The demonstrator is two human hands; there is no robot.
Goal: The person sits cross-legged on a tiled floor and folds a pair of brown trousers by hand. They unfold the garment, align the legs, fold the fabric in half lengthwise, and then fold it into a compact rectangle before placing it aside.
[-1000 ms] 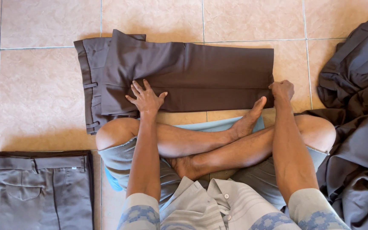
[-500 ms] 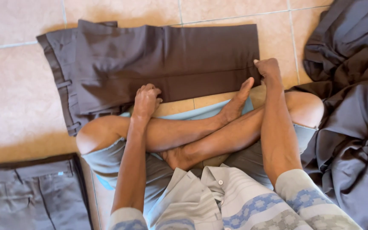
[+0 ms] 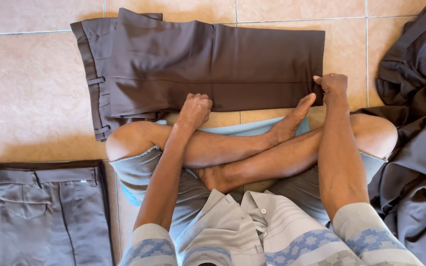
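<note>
The brown trousers (image 3: 213,64) lie folded flat on the tiled floor (image 3: 30,88) in front of the seated person, waistband to the left with its belt loops showing, leg ends to the right. The left hand (image 3: 195,109) is curled into a loose fist at the near edge of the trousers, about midway along, knuckles up; it seems to pinch the cloth edge, though the fingertips are tucked under and the hold itself cannot be made out. The right hand (image 3: 331,84) is also closed, gripping the near right corner of the trousers at the leg ends. The person sits cross-legged, and a bare foot (image 3: 292,120) points up just beside the right hand, its toes touching or almost touching the trouser edge. A light blue cloth (image 3: 252,128) shows under the legs. At lower left lies a grey pair (image 3: 40,212), folded, well apart. A dark pile (image 3: 415,138) of clothing fills the right side.
</note>
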